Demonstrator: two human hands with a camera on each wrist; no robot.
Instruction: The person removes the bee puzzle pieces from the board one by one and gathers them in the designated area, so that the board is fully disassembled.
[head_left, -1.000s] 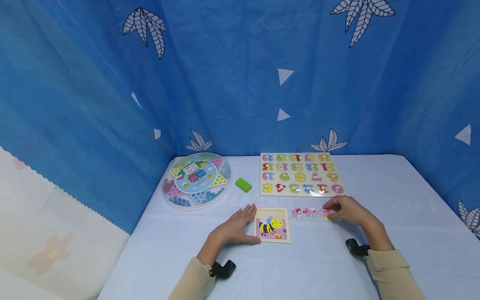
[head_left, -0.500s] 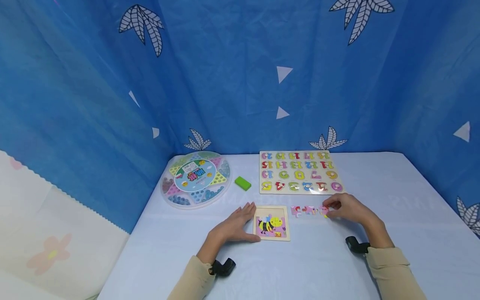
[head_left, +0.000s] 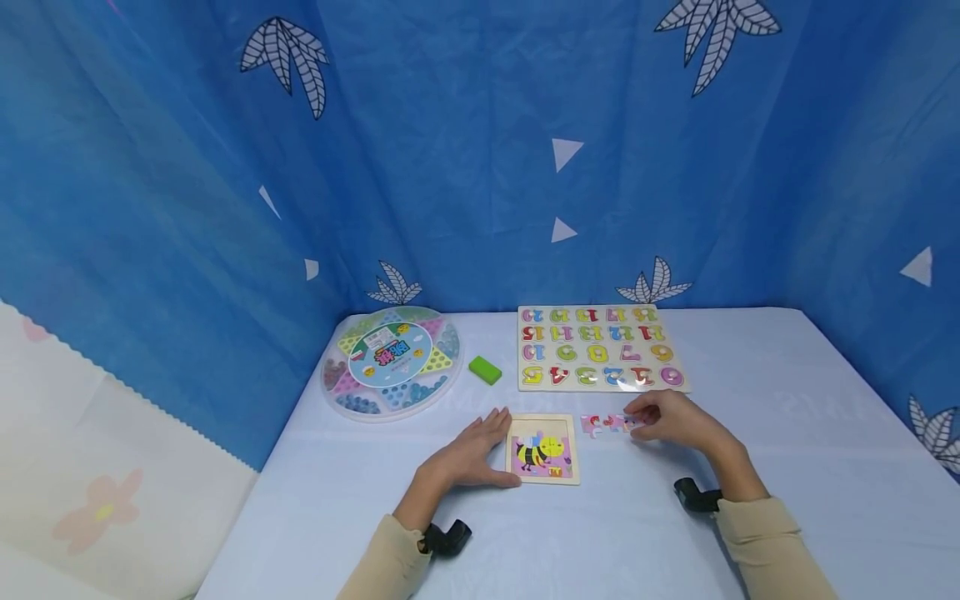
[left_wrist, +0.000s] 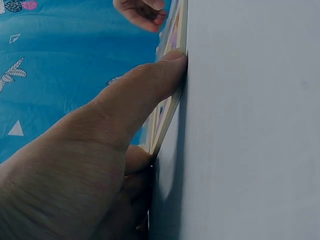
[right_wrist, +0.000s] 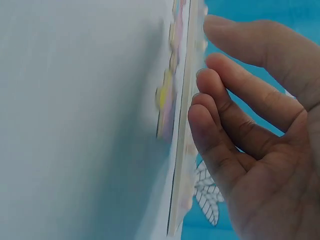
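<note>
A square wooden puzzle tray (head_left: 545, 480) lies mid-table with a bee picture assembled in its lower part. My left hand (head_left: 474, 452) rests at its left side, fingers by the far left corner. In the left wrist view the thumb (left_wrist: 150, 82) presses the tray's near edge. Right of the tray lies a short row of pink jigsaw pieces (head_left: 592, 425). Over the row's right end is my right hand (head_left: 671, 419), fingertips touching or just above the last piece, partly hiding it. The right wrist view shows thumb and loosely bent fingers apart, nothing between them, beside a pink-and-yellow jigsaw piece (right_wrist: 166, 107).
Behind the pieces lies a wooden number puzzle board (head_left: 577, 342). A green block (head_left: 485, 370) sits left of it. Farther left is a round, clear-lidded marble game (head_left: 392, 354). A blue curtain (head_left: 480, 167) hangs along the table's back edge.
My right hand has moved a little left along the row, and the pink jigsaw pieces now stand closer together. The left hand and the tray have stayed in place.
</note>
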